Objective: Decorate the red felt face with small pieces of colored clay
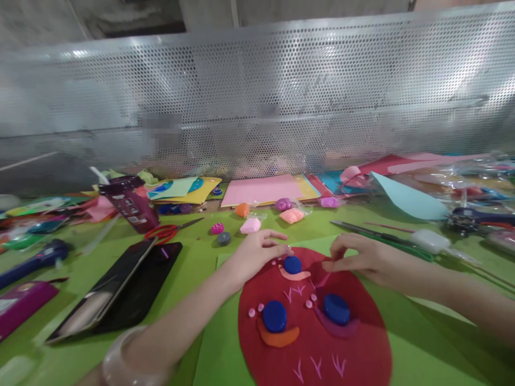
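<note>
And here you are, both hands over the red circle (314, 339), which lies flat on a green sheet (219, 343) on the worktop (193, 262), probably set right in front of you so both arms reach it easily. Your left hand (261, 249) comes in at about eleven o'clock on that circle, fingertips beside the top blue disc (292, 265); whether its grip is apart or together on a tiny piece, I cannot tell. Over at one o'clock, your right hand (358, 254) curls finger and thumb down near the rim; I cannot tell whether that grip is clamped on anything.

Look at the layout: a second blue disc (274, 316) at nine to ten, a third (337, 309) at two, apparently spaced to leave each some room. A curved strip sits along the lower side of each: peach (295, 275), orange (277, 339), purple (336, 327).

Beyond, at twelve, bagged peach clay (292, 215); at ten, red-handled scissors (163, 233), seemingly parked clear of your left arm.
</note>
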Motion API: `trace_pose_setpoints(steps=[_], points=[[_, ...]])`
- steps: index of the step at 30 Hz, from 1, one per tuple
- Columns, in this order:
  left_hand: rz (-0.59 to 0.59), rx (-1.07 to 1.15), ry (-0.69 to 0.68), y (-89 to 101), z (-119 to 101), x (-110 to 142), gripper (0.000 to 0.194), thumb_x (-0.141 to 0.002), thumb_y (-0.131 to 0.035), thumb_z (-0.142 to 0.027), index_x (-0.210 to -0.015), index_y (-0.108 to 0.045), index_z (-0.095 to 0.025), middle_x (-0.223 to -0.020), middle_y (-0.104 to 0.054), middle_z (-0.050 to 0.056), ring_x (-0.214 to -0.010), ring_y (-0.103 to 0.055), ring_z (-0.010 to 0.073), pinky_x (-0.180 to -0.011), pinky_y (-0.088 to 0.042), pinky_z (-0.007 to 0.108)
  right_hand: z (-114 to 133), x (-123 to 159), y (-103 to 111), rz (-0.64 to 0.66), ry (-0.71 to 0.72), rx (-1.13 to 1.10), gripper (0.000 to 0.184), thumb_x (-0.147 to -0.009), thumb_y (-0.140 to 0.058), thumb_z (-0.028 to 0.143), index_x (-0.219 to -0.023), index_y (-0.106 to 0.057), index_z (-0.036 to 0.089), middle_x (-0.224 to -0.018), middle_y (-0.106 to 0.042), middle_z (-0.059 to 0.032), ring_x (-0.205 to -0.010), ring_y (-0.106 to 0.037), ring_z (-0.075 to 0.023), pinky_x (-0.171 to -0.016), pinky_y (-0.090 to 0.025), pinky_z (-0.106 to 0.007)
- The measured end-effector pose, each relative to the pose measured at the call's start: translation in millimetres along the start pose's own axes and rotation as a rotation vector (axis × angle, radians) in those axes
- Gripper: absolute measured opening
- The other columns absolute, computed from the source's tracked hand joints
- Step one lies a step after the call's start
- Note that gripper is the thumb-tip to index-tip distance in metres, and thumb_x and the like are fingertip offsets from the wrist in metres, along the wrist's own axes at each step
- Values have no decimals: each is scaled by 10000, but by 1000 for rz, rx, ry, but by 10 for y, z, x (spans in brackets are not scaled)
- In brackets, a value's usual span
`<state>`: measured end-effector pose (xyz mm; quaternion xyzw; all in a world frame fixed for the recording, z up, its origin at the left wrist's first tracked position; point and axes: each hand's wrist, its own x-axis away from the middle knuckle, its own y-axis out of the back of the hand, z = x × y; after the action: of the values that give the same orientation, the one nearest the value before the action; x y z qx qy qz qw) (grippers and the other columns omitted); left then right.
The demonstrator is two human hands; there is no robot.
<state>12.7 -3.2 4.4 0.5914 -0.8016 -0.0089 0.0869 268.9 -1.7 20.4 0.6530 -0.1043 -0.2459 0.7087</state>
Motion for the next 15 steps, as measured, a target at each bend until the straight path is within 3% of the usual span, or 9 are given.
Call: trace_pose_setpoints(steps=[15], points=[[11,-8,-13,-8,-2,-7,259,-774,-630,-223,-1010,-569,-136,-913,-720,107,-893,-666,189,-843,-470,307,6,-1,-13,-16,17,5,433,-881,-329,73,-1097,-651,268,-928,-575,-76,-835,-552,-151,-714,-467,-281]])
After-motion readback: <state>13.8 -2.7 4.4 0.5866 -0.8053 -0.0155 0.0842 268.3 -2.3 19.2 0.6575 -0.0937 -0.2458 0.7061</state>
